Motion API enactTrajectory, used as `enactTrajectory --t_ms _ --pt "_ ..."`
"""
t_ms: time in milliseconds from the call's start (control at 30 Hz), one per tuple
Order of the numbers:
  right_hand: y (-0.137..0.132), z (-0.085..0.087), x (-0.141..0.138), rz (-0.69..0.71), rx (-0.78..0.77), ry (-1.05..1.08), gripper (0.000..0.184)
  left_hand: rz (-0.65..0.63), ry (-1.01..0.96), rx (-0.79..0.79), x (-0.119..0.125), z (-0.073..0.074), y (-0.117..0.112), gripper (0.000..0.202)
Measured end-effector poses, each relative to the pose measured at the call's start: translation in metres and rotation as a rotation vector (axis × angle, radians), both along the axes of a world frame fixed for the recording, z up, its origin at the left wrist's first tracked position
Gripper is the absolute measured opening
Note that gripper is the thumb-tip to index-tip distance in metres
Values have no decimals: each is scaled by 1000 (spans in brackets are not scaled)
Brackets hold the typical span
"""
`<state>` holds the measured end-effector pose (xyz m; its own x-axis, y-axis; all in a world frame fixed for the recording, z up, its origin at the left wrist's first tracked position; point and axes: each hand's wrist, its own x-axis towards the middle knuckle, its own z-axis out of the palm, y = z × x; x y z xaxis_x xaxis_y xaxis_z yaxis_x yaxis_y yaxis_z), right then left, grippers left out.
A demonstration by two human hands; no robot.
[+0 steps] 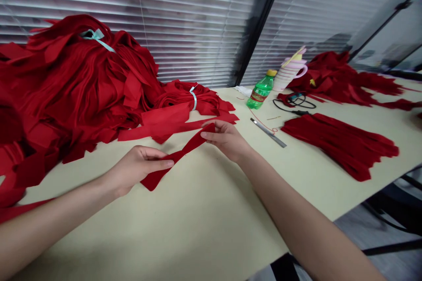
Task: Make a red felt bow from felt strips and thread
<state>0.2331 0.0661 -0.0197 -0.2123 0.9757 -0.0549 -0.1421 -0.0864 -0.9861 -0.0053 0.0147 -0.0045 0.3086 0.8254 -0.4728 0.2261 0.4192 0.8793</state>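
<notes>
A narrow red fabric strip is stretched between my hands just above the table, with a twist or fold near its middle. My left hand pinches it close to the lower-left end, thumb on top. At the upper-right end, my right hand grips it between thumb and fingers. Right behind the strip lie flat red fabric pieces and a rolled red bundle tied with a pale band. The fingers under the strip are partly hidden.
A big heap of red fabric with a light-blue tie fills the left. To the right are a green bottle, a pink pitcher, a metal blade-like tool, a black cable, stacked red strips and another red pile.
</notes>
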Motion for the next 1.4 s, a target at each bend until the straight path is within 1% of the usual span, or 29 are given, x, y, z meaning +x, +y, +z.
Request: enactTrajectory --t_ms 67,167,233,333,467,567,633,767,800,867,1000,1100,1267,1400 --pt "2 0 3 -7 14 11 31 19 -49 -3 0 0 0 31" --pt "5 -1 5 -6 27 15 32 64 -49 34 1 0 1 28" --pt "6 -2 6 -15 25 6 33 81 -34 60 1 -2 2 29" --pt "7 -2 8 -30 19 -12 34 120 -61 67 1 -4 3 32" --pt "9 -1 12 -72 3 13 34 178 -177 78 2 -5 4 28" --pt "11 0 14 -103 -13 46 35 163 -284 94 2 -7 6 28" --pt "12 1 17 -112 -22 49 36 154 -303 84 0 -9 8 25" --pt "14 5 27 -226 -74 41 37 259 -234 175 -5 -15 15 19" --pt "15 5 29 -255 -88 37 37 269 -214 203 -6 -16 17 20" --pt "16 5 33 -283 -109 29 37 248 -186 235 -8 -18 20 23" --pt "18 0 34 -271 -134 11 37 260 -133 276 -7 -20 21 30" --pt "18 -3 31 -249 -116 -23 36 275 -35 358 -6 -20 22 33" --pt "16 -3 28 -237 -100 -91 37 238 141 469 -6 -22 22 26" --pt "18 -7 27 -239 -84 -166 38 181 181 590 -8 -26 22 20"
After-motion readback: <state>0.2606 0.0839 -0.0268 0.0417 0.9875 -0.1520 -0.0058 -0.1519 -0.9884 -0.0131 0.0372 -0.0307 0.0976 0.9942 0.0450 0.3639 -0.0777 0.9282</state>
